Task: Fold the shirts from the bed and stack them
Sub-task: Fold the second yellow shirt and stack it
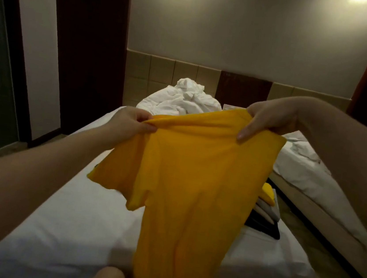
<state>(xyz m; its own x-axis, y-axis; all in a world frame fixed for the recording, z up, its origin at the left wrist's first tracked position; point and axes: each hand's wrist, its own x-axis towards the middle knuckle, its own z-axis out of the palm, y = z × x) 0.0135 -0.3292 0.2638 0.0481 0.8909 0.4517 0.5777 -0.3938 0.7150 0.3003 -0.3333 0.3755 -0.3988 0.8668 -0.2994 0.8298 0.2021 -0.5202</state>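
Note:
A yellow shirt (191, 181) hangs in the air over the white bed (71, 217), unfolded, its hem reaching down to my knees. My left hand (131, 122) pinches the shirt's top edge at the left shoulder. My right hand (265, 123) grips the top edge at the right shoulder, fingers draped over the cloth. One sleeve sticks out at lower left. Behind the shirt, on the bed's right side, lies a stack of folded shirts (266, 206) with a yellow one on top, then pale ones, then black; the hanging shirt partly hides it.
A heap of crumpled white bedding (182, 99) lies at the bed's far end. A second bed with a white sheet (307, 175) stands to the right across a narrow floor gap. Dark door frames are at the left.

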